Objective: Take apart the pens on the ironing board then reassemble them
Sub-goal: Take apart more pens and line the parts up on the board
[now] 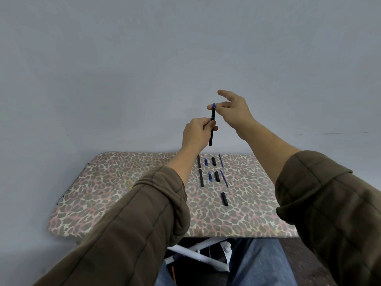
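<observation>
I hold a black pen barrel (212, 129) upright above the ironing board (115, 182). My left hand (196, 133) grips its middle. My right hand (231, 110) pinches the blue tip piece (214, 105) at its top between thumb and forefinger, other fingers spread. On the leopard-print board lie loose pen parts: two black barrels (201, 177), two small blue tip pieces (210, 176), three black caps (224, 199) and two thin blue refills (224, 179).
A plain grey wall rises right behind the board. The board's white metal legs (198, 254) and my jeans-covered knees show under its near edge. A wire rack (72, 182) sticks out at the board's left end.
</observation>
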